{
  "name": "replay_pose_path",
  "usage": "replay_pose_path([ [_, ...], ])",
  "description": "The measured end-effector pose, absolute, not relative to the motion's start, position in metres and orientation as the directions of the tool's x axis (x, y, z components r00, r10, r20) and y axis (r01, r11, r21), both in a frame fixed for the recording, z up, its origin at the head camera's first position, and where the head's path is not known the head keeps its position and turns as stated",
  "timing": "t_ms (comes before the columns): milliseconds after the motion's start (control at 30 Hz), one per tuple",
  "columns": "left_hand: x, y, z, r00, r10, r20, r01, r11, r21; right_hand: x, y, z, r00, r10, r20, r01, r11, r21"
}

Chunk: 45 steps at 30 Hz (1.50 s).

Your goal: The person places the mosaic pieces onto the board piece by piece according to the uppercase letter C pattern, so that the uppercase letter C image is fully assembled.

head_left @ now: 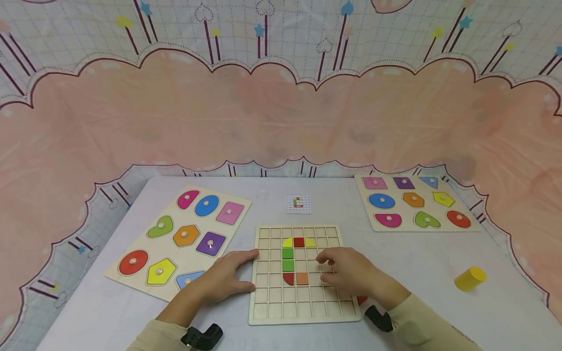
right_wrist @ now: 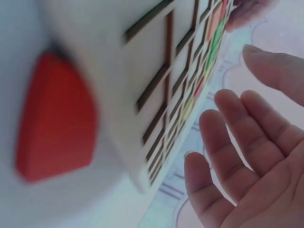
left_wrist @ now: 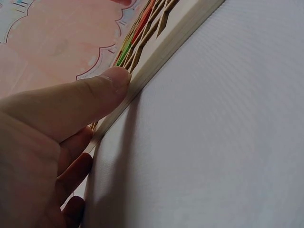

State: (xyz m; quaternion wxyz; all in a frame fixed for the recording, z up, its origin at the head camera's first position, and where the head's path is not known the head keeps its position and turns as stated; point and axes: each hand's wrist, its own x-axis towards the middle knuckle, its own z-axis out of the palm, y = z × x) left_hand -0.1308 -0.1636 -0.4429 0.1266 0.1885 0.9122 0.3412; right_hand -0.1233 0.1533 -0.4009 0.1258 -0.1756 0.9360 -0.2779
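Observation:
A wooden grid board [head_left: 272,309] lies on the table, with coloured tiles set in some cells: yellow quarter-rounds [head_left: 287,242], a red square [head_left: 299,242], green squares [head_left: 287,265], a red quarter-round [head_left: 288,279] and an orange square [head_left: 302,278]. My left hand [head_left: 226,275] rests at the board's left edge; in the left wrist view its thumb [left_wrist: 102,90] touches that edge. Over the right part of the grid hovers my right hand [head_left: 351,268], fingers loosely bent, holding nothing. A red block [right_wrist: 57,118] lies beside the board's right edge, mostly hidden by the right arm in the head view.
A small pattern card [head_left: 298,204] lies behind the board. Knobbed shape-puzzle boards stand at left [head_left: 153,243] and back right [head_left: 399,224], each filled with coloured shapes. A yellow cylinder [head_left: 471,279] is on the right side of the white table [head_left: 421,312].

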Motion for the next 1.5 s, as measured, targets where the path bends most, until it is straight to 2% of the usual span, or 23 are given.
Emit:
replay_pose_path([
  [567,-0.13,-0.164,-0.441,-0.891,0.443,-0.102,0.264,0.687,0.676,-0.118,0.193,-0.405,-0.942,-0.275,-0.193,-0.131,0.831,-0.541],
  [1100,-0.132,-0.165,-0.441,-0.889,0.444,-0.11,0.261,0.689,0.676,-0.108,0.222,-0.413,-0.924,-0.297,-0.241,-0.122,0.826,-0.55],
  [1500,-0.13,-0.164,-0.437,-0.892,0.438,-0.114,0.254,0.693,0.675,-0.105,0.226,-0.416,-0.913,-0.338,-0.229,-0.181,0.838,-0.515],
])
